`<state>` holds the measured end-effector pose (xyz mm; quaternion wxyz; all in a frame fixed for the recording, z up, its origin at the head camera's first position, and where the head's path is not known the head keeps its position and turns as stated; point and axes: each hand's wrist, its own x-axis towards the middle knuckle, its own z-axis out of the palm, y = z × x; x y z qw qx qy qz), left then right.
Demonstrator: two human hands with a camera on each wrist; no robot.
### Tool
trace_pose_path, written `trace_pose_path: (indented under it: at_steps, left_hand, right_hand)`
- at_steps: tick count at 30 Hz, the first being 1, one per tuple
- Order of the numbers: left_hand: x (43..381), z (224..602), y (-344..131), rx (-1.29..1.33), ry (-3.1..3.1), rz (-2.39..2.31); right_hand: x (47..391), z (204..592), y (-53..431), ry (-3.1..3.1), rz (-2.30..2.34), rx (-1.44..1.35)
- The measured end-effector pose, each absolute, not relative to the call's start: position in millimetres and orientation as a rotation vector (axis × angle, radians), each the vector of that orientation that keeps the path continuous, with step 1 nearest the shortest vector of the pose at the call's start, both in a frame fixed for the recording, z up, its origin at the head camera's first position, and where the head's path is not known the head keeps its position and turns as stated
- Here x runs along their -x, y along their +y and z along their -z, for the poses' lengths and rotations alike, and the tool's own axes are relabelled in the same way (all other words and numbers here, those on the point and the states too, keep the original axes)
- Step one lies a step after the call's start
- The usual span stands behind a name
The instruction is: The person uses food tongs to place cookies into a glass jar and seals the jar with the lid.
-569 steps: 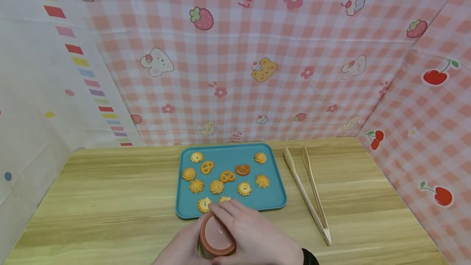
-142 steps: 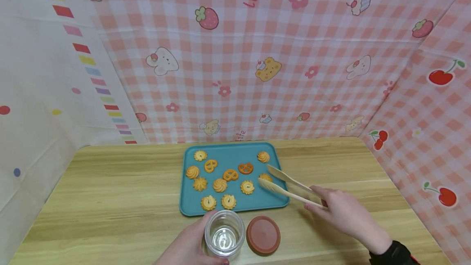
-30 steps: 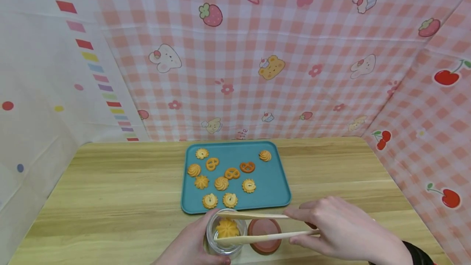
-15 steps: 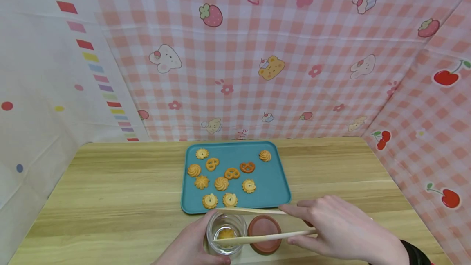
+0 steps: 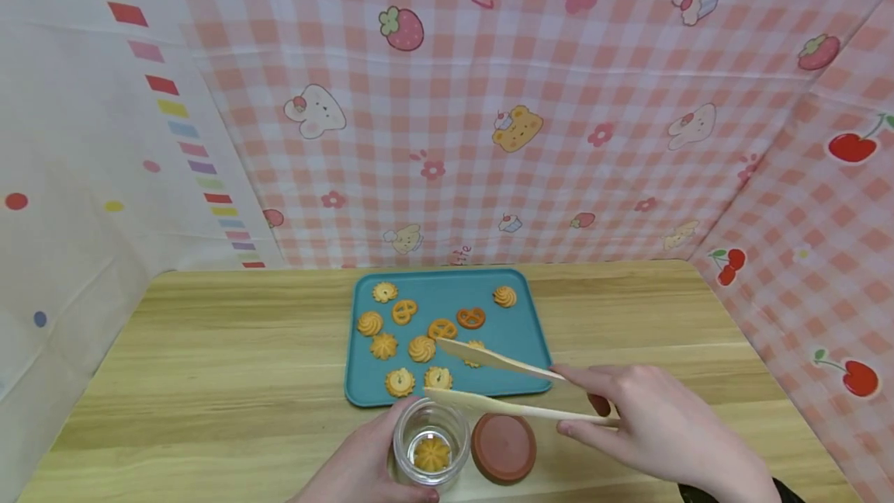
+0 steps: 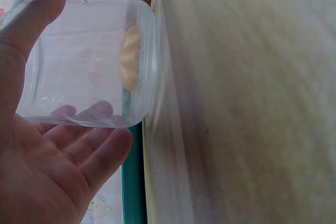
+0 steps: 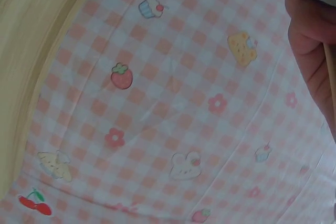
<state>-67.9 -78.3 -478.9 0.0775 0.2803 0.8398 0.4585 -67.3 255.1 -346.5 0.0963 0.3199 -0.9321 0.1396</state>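
Observation:
My left hand (image 5: 358, 460) holds a clear jar (image 5: 464, 445), open at the top, thumb and fingers around its side. One star-shaped cookie (image 5: 431, 455) lies on the jar's bottom; the left wrist view shows the same cookie (image 6: 129, 61) through the wall. My right hand (image 5: 656, 418) grips wooden tongs (image 5: 520, 409), thumb below and fingers above, their arms spread with nothing between. One tong tip overlaps the tray near a pretzel (image 5: 442, 327); the other is just beyond the jar's rim. In the right wrist view, only part of the right hand (image 7: 312, 35) shows at the edge.
A teal tray (image 5: 524, 348) behind the jar bears several cookies and pretzels, among them a swirl cookie (image 5: 422, 348) and a darker pretzel (image 5: 471, 317). The brown lid (image 5: 504, 449) lies right of the jar. Checked cloth (image 5: 447, 99) hangs behind the wooden table (image 5: 230, 379).
The star cookie went from the tray's right side into the jar, let go by the tongs. The tongs have since moved from over the jar forward toward the tray. Earlier, the lid came off the jar.

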Motion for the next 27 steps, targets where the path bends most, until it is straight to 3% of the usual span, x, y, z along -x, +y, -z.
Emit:
trace_pose_path:
  at_steps: [11,27]
  left_hand:
    - [69,480,-80,-0.812,2.478,-1.405]
    - [70,482,-79,-0.807,2.466,-1.397]
  right_hand:
    - [78,373,253,-2.812,-0.425,-0.719]
    - [88,391,262,-2.888,-0.322,-0.617]
